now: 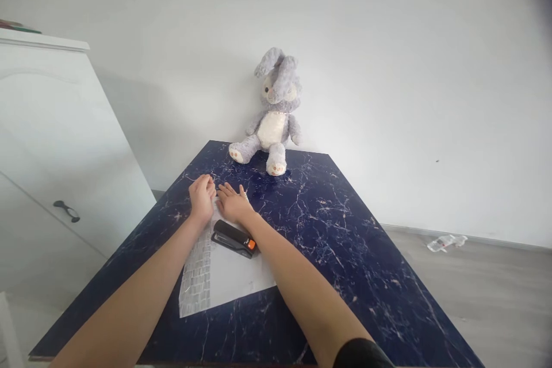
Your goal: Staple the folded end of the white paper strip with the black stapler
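A white sheet of paper (233, 284) lies on the dark blue marbled table (328, 230), with a strip of grey brick-like pattern along its left side. My left hand (202, 198) rests at the sheet's far left corner, its fingers curled closed; whatever they may hold is too small to make out. Flat on the far part of the paper lies my right hand (233, 202), fingers spread. A black stapler (233, 237) with an orange end sits on the sheet between my forearms, just below the right hand and untouched by either hand's fingers.
At the table's far edge a grey plush rabbit (273, 121) sits against the white wall (409, 69). To the left stands a white cabinet (56, 126) with a dark handle (66, 211). Clear plastic packaging (447, 242) lies on the grey floor at right.
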{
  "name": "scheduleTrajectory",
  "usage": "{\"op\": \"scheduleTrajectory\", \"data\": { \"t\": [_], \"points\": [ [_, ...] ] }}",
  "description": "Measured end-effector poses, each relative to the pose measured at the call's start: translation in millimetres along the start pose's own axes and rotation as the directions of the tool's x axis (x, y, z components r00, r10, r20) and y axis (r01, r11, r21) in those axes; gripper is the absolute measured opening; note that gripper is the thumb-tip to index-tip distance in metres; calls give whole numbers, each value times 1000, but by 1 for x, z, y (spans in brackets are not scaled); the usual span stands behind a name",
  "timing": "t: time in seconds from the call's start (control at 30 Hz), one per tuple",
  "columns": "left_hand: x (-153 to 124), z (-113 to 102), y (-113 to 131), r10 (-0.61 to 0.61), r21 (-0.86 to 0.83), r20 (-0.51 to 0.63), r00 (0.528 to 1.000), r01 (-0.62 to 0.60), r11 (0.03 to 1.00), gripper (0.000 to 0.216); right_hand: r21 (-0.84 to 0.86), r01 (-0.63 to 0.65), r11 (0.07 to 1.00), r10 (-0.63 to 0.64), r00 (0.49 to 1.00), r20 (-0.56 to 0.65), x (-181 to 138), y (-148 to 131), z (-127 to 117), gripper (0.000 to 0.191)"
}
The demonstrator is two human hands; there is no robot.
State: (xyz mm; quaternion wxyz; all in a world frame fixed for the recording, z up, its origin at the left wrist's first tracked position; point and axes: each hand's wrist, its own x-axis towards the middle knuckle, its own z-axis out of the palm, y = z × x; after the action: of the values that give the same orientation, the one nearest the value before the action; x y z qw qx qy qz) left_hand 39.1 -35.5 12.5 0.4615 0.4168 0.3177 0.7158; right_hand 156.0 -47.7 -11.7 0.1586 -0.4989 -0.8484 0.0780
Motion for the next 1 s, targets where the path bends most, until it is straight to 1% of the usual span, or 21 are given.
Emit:
{"op": "scheduleTrajectory", "data": {
  "t": [0.13,0.17,0.27,0.33,0.43,0.47,0.5,0.53,0.57,0.6,0.63,0.67,0.7,0.73,0.77,0.8,0.83,0.87,0.9,0.93,1.0],
  "points": [
    [-3,2,3,21,16,23,1000,-21,1000,28,41,63,997,-59,994,-94,-11,-3,-6,45],
    [-4,3,3,25,16,23,999,-26,1000,28,56,70,996,-65,994,-87,-17,-2,-7,45],
    [-5,4,3,22,30,30,999,-22,999,29,65,110,992,-110,994,2,-40,5,-9,44],
    [-7,5,2,7,64,50,999,-10,998,30,39,101,994,-102,995,18,-58,13,-11,45],
    [-12,8,-1,-38,188,100,994,19,982,29,11,23,1000,-23,1000,14,-91,35,-21,46],
    [-15,10,-2,-49,268,131,990,12,963,29,7,-2,1000,2,1000,16,-103,45,-25,47],
    [-18,13,-3,-48,369,193,980,-27,929,28,6,-26,1000,26,1000,16,-115,55,-29,47],
    [-22,16,-4,-36,472,290,956,-111,875,28,7,-52,999,52,999,12,-126,65,-33,47],
    [-27,19,-5,-22,552,426,905,-240,799,26,12,-76,997,76,997,6,-135,76,-37,46],
    [-32,22,-6,-22,582,583,812,-398,709,25,25,-94,995,94,996,2,-143,84,-41,46],
    [-37,26,-7,-44,557,728,684,-552,620,24,50,-104,993,104,995,0,-148,92,-45,45],
    [-42,29,-8,-87,495,835,544,-673,550,25,89,-111,990,112,994,-9,-152,97,-50,45],
    [-46,32,-9,-139,432,896,423,-750,501,29,147,-119,982,125,992,-33,-154,100,-56,44],
    [-50,33,-11,-192,388,921,338,-792,471,34,218,-127,968,145,987,-71,-156,101,-63,42],
    [-52,34,-12,-242,371,926,289,-811,452,39,292,-129,948,166,980,-107,-159,100,-72,40],
    [-54,34,-14,-282,376,920,272,-817,437,43,358,-120,926,173,978,-120,-162,97,-82,39],
    [-55,33,-15,-309,393,910,277,-815,426,45,414,-106,904,166,980,-112,-167,94,-94,39],
    [-54,31,-16,-326,413,900,290,-807,421,46,444,-78,893,114,992,-55,-172,90,-105,39],
    [-54,29,-17,-331,431,893,306,-796,425,47,457,-45,888,30,999,39,-179,86,-115,38],
    [-52,28,-18,-328,444,889,321,-781,439,47,455,-21,890,-35,993,116,-185,81,-124,38],
    [-50,25,-19,-318,458,886,337,-743,488,46,387,9,922,-102,970,221,-195,73,-133,41]
  ]
}}
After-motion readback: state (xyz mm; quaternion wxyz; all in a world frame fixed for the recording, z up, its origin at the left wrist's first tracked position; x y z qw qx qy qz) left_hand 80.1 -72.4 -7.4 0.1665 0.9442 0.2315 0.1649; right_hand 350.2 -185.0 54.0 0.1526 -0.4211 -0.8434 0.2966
